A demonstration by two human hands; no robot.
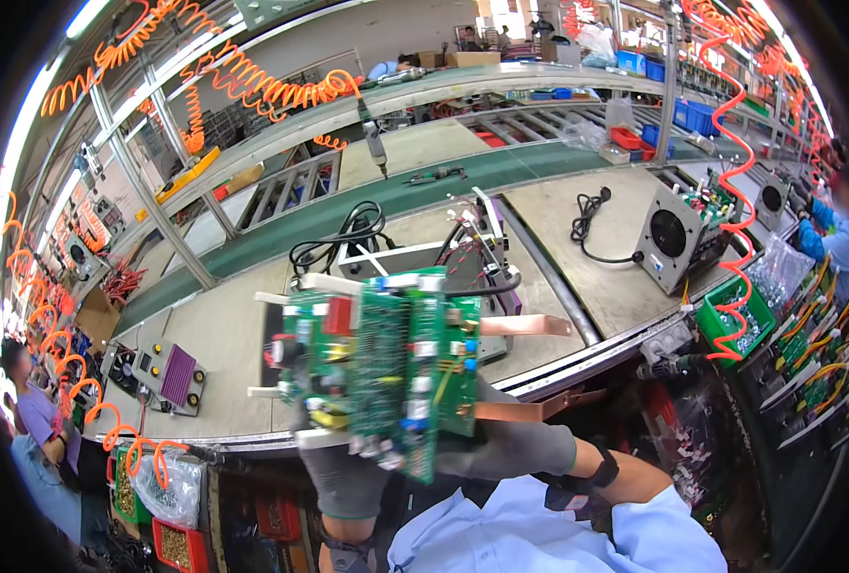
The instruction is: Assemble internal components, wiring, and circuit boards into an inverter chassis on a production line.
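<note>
A green circuit board assembly (376, 358) with upright boards, a red block, several blue and white parts and pale plastic posts is held up over the bench's front edge. Two copper bars (525, 327) stick out from its right side. My left hand (343, 477), in a grey glove, grips the assembly from below at its near left. Also gloved in grey, my right hand (520, 444) holds it from the near right, under the lower copper bar. The boards hide most of my fingers. Just behind stands an open metal chassis (415, 258) with wires and a black cable (353, 234).
A fan unit (673, 234) with a black power cord stands to the right; a purple-finned unit (171, 372) is at the left. An electric screwdriver (375, 143) hangs on an orange coil. Green bins (738, 320) and a red bin (181, 546) flank me. Co-workers stand at both sides.
</note>
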